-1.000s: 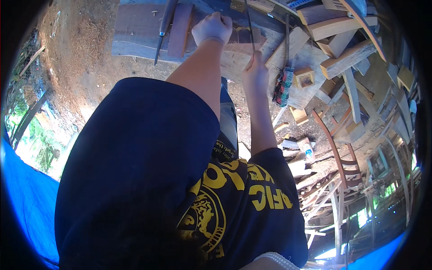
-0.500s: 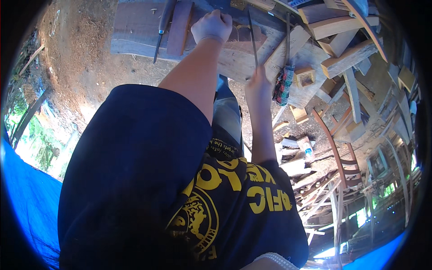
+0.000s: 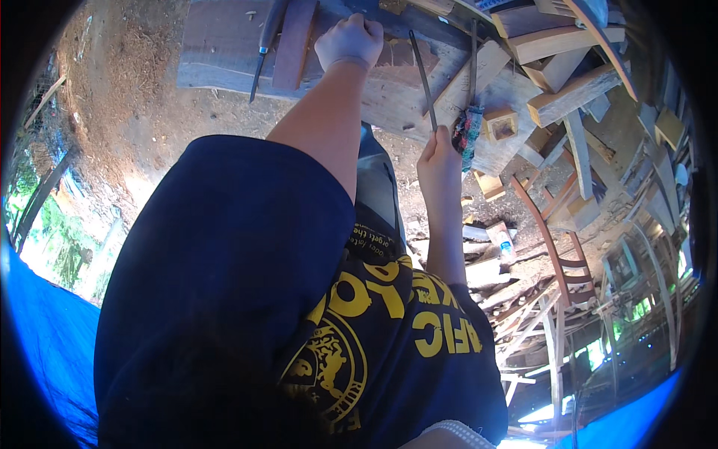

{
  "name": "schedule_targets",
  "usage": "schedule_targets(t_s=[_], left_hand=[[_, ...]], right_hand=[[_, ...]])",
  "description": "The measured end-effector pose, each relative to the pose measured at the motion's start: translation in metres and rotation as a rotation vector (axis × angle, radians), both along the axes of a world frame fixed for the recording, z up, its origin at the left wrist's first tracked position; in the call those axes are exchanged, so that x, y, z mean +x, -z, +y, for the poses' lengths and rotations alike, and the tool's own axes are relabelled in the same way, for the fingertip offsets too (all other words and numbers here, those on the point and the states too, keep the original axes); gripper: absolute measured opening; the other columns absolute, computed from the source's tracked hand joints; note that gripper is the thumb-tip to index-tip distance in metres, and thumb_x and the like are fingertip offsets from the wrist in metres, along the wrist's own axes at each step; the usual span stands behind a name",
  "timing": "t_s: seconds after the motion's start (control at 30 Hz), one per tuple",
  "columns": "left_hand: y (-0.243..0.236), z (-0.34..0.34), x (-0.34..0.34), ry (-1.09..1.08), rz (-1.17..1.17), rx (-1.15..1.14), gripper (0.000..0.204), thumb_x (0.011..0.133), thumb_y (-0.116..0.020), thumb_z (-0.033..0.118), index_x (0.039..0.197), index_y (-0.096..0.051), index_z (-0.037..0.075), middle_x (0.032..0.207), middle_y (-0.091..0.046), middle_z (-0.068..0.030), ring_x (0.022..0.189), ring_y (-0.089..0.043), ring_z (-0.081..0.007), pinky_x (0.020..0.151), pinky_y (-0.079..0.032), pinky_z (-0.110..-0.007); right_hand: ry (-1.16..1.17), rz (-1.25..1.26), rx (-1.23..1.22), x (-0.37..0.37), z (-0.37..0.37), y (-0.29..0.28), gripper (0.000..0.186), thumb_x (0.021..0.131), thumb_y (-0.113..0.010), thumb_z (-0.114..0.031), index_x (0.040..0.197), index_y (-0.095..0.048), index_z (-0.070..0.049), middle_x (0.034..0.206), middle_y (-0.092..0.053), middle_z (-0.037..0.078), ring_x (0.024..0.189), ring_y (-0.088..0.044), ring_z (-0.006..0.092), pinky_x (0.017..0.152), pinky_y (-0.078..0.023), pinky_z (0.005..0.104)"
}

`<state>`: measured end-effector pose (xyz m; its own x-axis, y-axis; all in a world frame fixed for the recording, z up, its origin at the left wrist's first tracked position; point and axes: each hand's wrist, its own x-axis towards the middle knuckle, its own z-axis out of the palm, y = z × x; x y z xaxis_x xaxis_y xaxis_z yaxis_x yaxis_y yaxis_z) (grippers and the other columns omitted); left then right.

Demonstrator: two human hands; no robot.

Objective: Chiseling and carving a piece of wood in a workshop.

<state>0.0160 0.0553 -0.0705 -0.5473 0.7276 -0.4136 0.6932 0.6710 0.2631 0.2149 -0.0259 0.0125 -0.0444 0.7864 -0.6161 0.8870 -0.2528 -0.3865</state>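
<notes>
And the right hand has slid back toward the body since half a second ago, bringing the rod with it, while the left hand holds almost the same spot.

Head view, then. Here's the rod: long, thin, straight and dark grey, its bare shaft running up from the right fist with a slight lean to the left. Its far end lies over the bench; its near end disappears inside the right hand, fingers wrapped firmly round it. Whatever handle it has is hidden.

Over to the left hand, knuckles up, fingers curled in at the bench; whether they're gripping anything, I can't tell. Just left of it sits a reddish-brown wood block, and beyond that a dark-handled tool, narrow blade poking past the bench's near edge.

Just right of the right hand, a second tool, its grip bound in red and green cloth. Next to that, a small wooden box with a square hollow.
</notes>
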Motion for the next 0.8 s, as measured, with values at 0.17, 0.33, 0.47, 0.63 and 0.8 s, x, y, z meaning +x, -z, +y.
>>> schedule_targets(t_s=[0.17, 0.33, 0.47, 0.63, 0.8], left_hand=[[0.003, 0.000, 0.004, -0.035, 0.059, 0.043, 0.038, 0.088, -0.041, 0.040, 0.088, -0.067, 0.013, 0.092, -0.071, -0.0112, 0.086, -0.068, -0.0339, 0.074, -0.054, -0.047], [0.005, -0.001, 0.003, -0.034, 0.054, 0.056, 0.037, 0.088, -0.041, 0.039, 0.087, -0.067, 0.013, 0.091, -0.071, -0.0110, 0.085, -0.068, -0.0336, 0.072, -0.054, -0.046], [0.008, -0.004, 0.004, -0.001, 0.092, 0.077, 0.036, 0.088, -0.041, 0.039, 0.086, -0.067, 0.013, 0.091, -0.071, -0.0109, 0.083, -0.068, -0.0336, 0.070, -0.054, -0.046], [0.011, -0.004, 0.002, -0.009, 0.081, 0.099, 0.034, 0.087, -0.043, 0.038, 0.085, -0.067, 0.014, 0.088, -0.071, -0.0102, 0.080, -0.068, -0.0323, 0.068, -0.054, -0.046], [0.010, -0.005, 0.004, -0.050, 0.080, 0.142, 0.034, 0.086, -0.043, 0.037, 0.084, -0.067, 0.014, 0.088, -0.071, -0.0090, 0.080, -0.068, -0.0313, 0.069, -0.054, -0.046]], right_hand=[[-0.049, 0.060, 0.204, -0.005, 0.006, 0.029, 0.009, 0.097, -0.047, -0.015, 0.098, -0.050, -0.007, 0.076, -0.061, 0.027, 0.075, -0.060, 0.0473, 0.057, -0.046, 0.0539], [-0.017, 0.027, 0.078, 0.005, -0.011, -0.005, 0.008, 0.097, -0.047, -0.015, 0.099, -0.050, -0.008, 0.076, -0.061, 0.028, 0.075, -0.062, 0.0466, 0.058, -0.046, 0.0549], [-0.068, 0.019, 0.084, -0.008, 0.010, 0.000, 0.008, 0.096, -0.047, -0.013, 0.102, -0.050, -0.008, 0.077, -0.061, 0.028, 0.076, -0.062, 0.0465, 0.059, -0.046, 0.0558], [-0.152, -0.030, 0.051, -0.023, 0.032, 0.011, 0.014, 0.095, -0.044, -0.012, 0.108, -0.047, -0.008, 0.081, -0.064, 0.028, 0.082, -0.063, 0.0482, 0.067, -0.049, 0.0573], [-0.095, 0.005, 0.073, -0.004, 0.011, -0.018, 0.009, 0.096, -0.046, -0.011, 0.103, -0.050, -0.006, 0.079, -0.062, 0.028, 0.079, -0.062, 0.0461, 0.059, -0.048, 0.0545]])
